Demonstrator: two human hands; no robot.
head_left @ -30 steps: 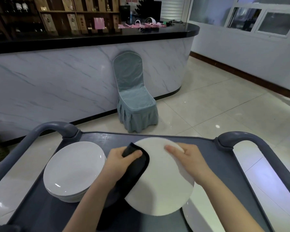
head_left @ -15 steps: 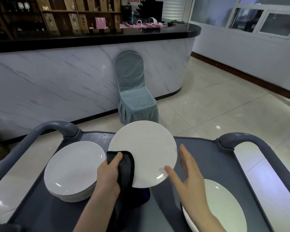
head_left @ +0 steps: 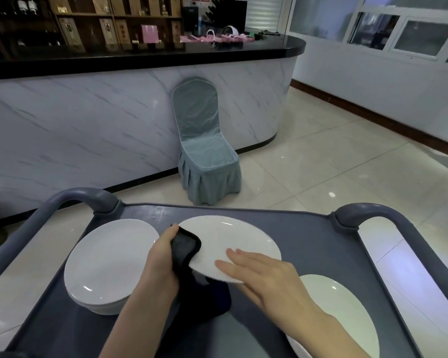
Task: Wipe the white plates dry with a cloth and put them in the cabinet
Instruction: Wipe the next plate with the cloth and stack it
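Head view: over the middle of the grey cart (head_left: 308, 233), a white plate (head_left: 230, 241) is held clear of the deck, tilted slightly with its near edge lower. The left hand (head_left: 163, 257) has its fingers clamped on a black cloth (head_left: 185, 250), which wraps over the plate's left edge; the rest of the cloth hangs down onto the cart. The right hand (head_left: 267, 277) lies flat on the plate's near right part, fingers straight and close together. A stack of white plates (head_left: 109, 259) sits by the cart's left edge. A single plate (head_left: 347, 313) lies at the near right corner. Past the far edge stands a covered chair (head_left: 204, 156).
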